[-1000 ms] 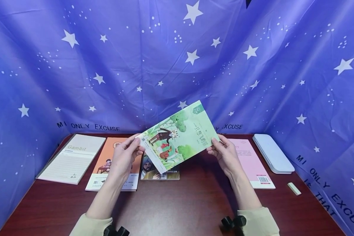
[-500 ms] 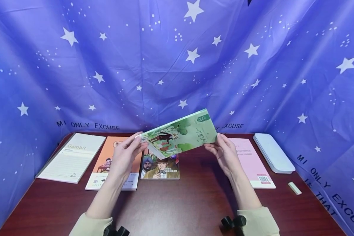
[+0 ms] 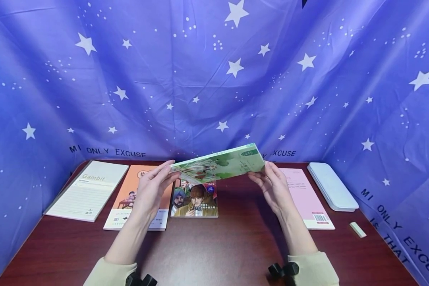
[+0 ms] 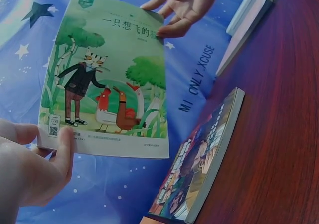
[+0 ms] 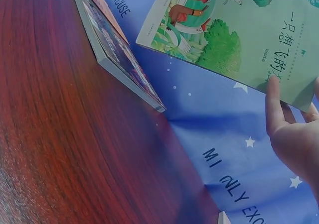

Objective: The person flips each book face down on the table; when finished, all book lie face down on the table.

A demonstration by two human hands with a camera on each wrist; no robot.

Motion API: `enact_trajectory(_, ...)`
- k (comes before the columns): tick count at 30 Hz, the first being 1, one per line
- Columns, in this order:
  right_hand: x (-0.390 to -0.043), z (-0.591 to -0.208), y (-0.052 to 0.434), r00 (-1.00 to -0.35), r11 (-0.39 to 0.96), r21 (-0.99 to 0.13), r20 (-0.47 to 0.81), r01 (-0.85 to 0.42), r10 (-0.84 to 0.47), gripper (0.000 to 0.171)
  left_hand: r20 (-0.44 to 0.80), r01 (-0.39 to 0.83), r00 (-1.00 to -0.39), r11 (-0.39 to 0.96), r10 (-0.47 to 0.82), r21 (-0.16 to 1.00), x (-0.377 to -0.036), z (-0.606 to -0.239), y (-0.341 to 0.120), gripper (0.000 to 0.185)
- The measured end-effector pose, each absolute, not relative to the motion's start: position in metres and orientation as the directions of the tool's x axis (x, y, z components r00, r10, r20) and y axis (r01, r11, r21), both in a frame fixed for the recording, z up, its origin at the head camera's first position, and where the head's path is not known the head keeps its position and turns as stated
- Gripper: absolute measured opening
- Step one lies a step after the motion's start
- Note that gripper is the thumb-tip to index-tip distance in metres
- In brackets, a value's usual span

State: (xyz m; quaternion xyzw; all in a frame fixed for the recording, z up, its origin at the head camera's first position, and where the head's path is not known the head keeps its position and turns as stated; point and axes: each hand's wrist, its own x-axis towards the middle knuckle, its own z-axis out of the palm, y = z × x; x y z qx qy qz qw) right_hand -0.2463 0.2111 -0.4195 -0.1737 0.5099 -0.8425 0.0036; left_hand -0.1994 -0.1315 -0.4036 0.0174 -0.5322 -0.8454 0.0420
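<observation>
A green picture book (image 3: 218,163) is held up above the table, its cover tipped steeply so the long edge shows. My left hand (image 3: 156,186) pinches its left end at a corner; the left wrist view has thumb and fingers on the white bottom strip of the cover (image 4: 107,79). At the other end, my right hand (image 3: 273,186) grips the top corner between thumb and fingers, also plain in the right wrist view beside the printed title. Below the book lies a comic-style book (image 3: 196,202) with a detective on its cover, partly covered from view.
On the dark red table (image 3: 214,250), a Gambit notebook (image 3: 89,190) and an orange book (image 3: 130,186) lie at the left. To the right are a pink book (image 3: 311,198), a pale pencil case (image 3: 332,186) and a small eraser-like block (image 3: 358,229). A starry blue curtain (image 3: 200,71) surrounds it.
The green book has tilted from showing its full cover to a thin slanted view, its right end lower. More of the detective book shows. Both hands keep their hold almost in place.
</observation>
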Motion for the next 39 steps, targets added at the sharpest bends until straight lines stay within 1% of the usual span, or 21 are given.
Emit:
enact_trajectory(6,-0.2465,-0.4178,0.2110,-0.928,-0.513,-0.839,0.321,-0.184,-0.191,0.025,0.023,0.059,-0.996,-0.434,-0.088,0.899,-0.1992,-0.4021,-0.1313,0.047)
enact_trajectory(17,-0.2457,-0.4163,0.2101,-0.932,-0.572,-0.802,0.322,-0.175,-0.167,0.025,0.039,0.074,-0.995,-0.436,-0.090,0.897,-0.1970,-0.4033,-0.1283,0.044)
enact_trajectory(22,-0.2457,-0.4170,0.2111,-0.928,-0.602,-0.780,0.334,-0.172,-0.167,0.026,0.042,0.081,-0.994,-0.442,-0.097,0.894,-0.1978,-0.4056,-0.1262,0.039)
enact_trajectory(28,-0.2465,-0.4174,0.2123,-0.921,-0.606,-0.777,0.343,-0.170,-0.182,0.029,0.058,0.103,-0.992,-0.478,-0.108,0.872,-0.1985,-0.4071,-0.1254,0.024)
enact_trajectory(31,-0.2461,-0.4175,0.2128,-0.919,-0.615,-0.774,0.339,-0.150,-0.201,0.031,0.054,0.100,-0.993,-0.480,-0.109,0.872,-0.1980,-0.4072,-0.1260,0.019)
enact_trajectory(34,-0.2453,-0.4166,0.2122,-0.924,-0.612,-0.778,0.327,-0.143,-0.199,0.031,0.055,0.098,-0.993,-0.473,-0.104,0.875,-0.1979,-0.4069,-0.1265,0.018)
enact_trajectory(39,-0.2442,-0.4152,0.2099,-0.934,-0.571,-0.804,0.315,-0.169,-0.167,0.031,0.063,0.104,-0.993,-0.475,-0.100,0.874,-0.1975,-0.4061,-0.1277,0.017)
